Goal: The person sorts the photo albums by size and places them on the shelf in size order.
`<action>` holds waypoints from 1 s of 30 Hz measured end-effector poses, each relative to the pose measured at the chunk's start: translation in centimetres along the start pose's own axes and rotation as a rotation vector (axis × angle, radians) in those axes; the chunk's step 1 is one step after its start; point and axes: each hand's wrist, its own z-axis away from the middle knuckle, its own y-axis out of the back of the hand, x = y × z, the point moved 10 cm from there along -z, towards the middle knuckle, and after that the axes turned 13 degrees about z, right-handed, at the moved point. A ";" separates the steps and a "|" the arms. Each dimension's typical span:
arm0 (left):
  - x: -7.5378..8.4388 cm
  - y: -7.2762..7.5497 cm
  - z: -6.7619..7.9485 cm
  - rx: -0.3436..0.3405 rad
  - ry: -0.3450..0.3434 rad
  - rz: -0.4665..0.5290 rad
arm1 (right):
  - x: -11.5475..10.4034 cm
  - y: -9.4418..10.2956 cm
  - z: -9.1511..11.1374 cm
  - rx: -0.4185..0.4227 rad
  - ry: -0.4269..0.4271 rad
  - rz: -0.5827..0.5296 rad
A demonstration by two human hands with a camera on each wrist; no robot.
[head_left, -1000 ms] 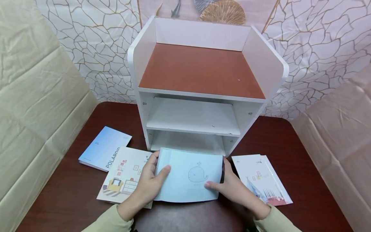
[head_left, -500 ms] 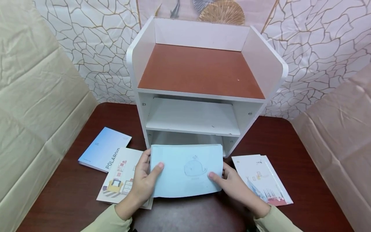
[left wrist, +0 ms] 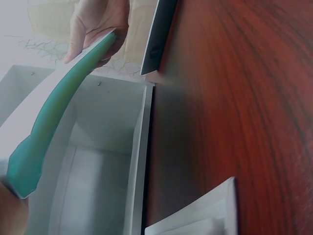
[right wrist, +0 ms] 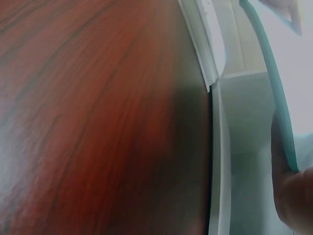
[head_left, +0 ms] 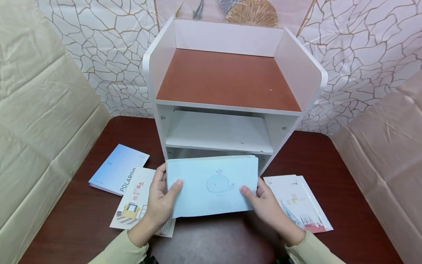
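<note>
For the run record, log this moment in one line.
hands: both gripping whale booklet | position: raised off table, before white shelf | nearby: POLAROID book

We are wearing a pale yellow-green left sleeve [head_left: 119,250] and matching right sleeve [head_left: 311,249], both creasing softly and leaving left hand [head_left: 160,201] and right hand [head_left: 266,206] bare; small black pieces [head_left: 151,260] are showing alongside.

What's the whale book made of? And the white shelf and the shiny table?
The whale booklet looks like matte paper, since its thin edge curves softly. The white shelf seems to be painted or coated board: its panels are flat, straight and smooth. The table looks like polished wood, with dark grain streaks and a soft shine, but it might be a wood-look covering.
</note>
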 end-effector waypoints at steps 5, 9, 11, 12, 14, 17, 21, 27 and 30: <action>0.1 0.1 -0.5 0.002 0.027 -0.040 | -2.0 1.1 -0.1 0.089 0.098 0.008; 0.6 -0.1 -1.1 -0.015 0.025 -0.081 | -3.4 1.9 -0.2 0.144 0.164 0.022; 1.0 -0.3 -1.5 -0.024 0.020 -0.092 | -4.0 2.2 -0.3 0.155 0.186 0.017; 1.1 -0.4 -1.6 -0.031 0.015 -0.101 | -4.3 2.3 -0.4 0.158 0.198 0.010; 1.4 -0.6 -2.0 -0.044 -0.001 -0.119 | -4.9 2.6 -0.5 0.167 0.216 -0.006; 1.7 -1.1 -2.5 -0.069 -0.015 -0.145 | -5.8 3.1 -0.9 0.188 0.236 -0.033; 2.2 -2.0 -2.9 -0.120 -0.057 -0.217 | -7.1 3.9 -1.3 0.227 0.267 -0.068; 3.6 -3.6 -3.1 -0.203 -0.189 -0.382 | -8.8 5.3 -1.8 0.300 0.280 -0.150; 4.0 -4.3 -3.3 -0.246 -0.215 -0.450 | -9.3 5.8 -1.9 0.327 0.278 -0.193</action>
